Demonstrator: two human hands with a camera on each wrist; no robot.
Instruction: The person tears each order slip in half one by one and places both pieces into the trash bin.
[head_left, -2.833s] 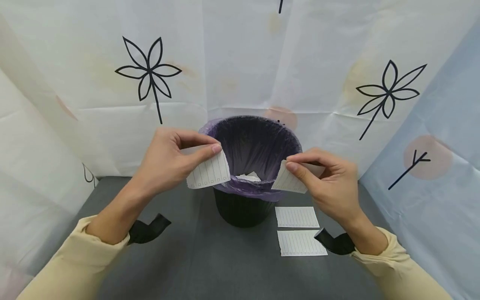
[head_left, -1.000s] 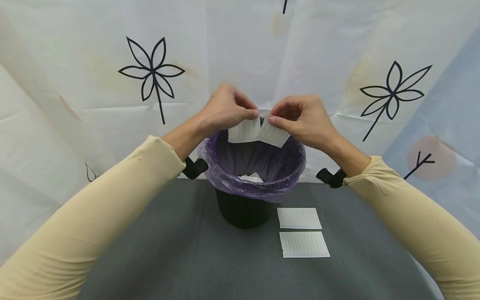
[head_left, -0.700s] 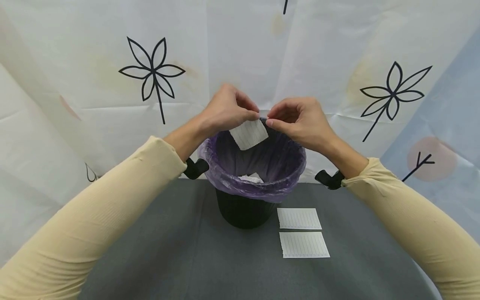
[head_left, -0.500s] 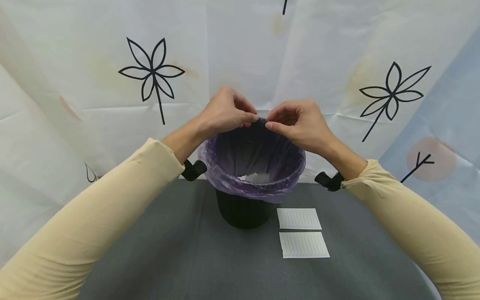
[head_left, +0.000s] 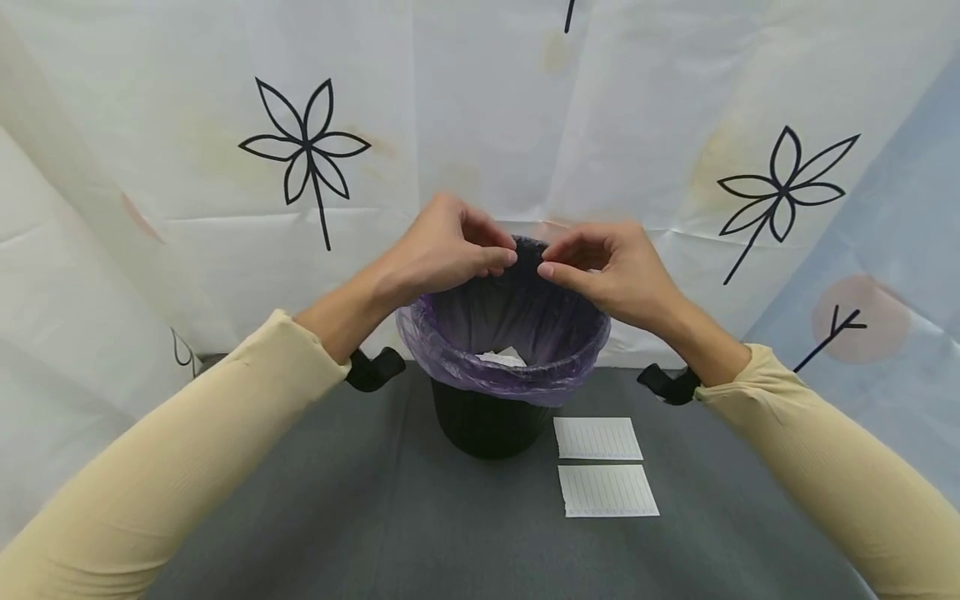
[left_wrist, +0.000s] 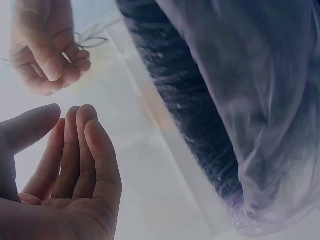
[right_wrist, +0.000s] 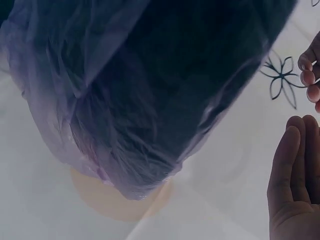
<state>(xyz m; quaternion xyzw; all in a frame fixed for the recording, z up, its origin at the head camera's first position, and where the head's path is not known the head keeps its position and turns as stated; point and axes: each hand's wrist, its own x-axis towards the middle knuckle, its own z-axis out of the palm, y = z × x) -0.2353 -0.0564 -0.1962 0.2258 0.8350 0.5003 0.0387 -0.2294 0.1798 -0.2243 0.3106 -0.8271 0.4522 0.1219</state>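
Observation:
Both hands hover over the far part of a black trash bin [head_left: 489, 425] lined with a purple plastic bag [head_left: 517, 387]. My left hand [head_left: 450, 250] holds nothing; in the left wrist view its thumb and fingertips are apart. Facing it, a small gap away, my right hand [head_left: 618, 271] is likewise without anything between thumb and fingers. White paper scraps [head_left: 504, 357] lie inside the bin. On the table to the right of the bin are two lined paper pieces, a farther one [head_left: 597, 438] and a nearer one [head_left: 608, 491], lying flat one before the other.
A dark grey table [head_left: 450, 542] carries the bin and papers. White fabric [head_left: 487, 100] with line-drawn flowers hangs behind, close to the bin's back. Black straps [head_left: 375, 368] sit at both wrists.
The two paper pieces pinched earlier, one per hand, came together over the bin and dropped into it, the right hand's grip leaving first. Both hands have since come down slightly toward me.

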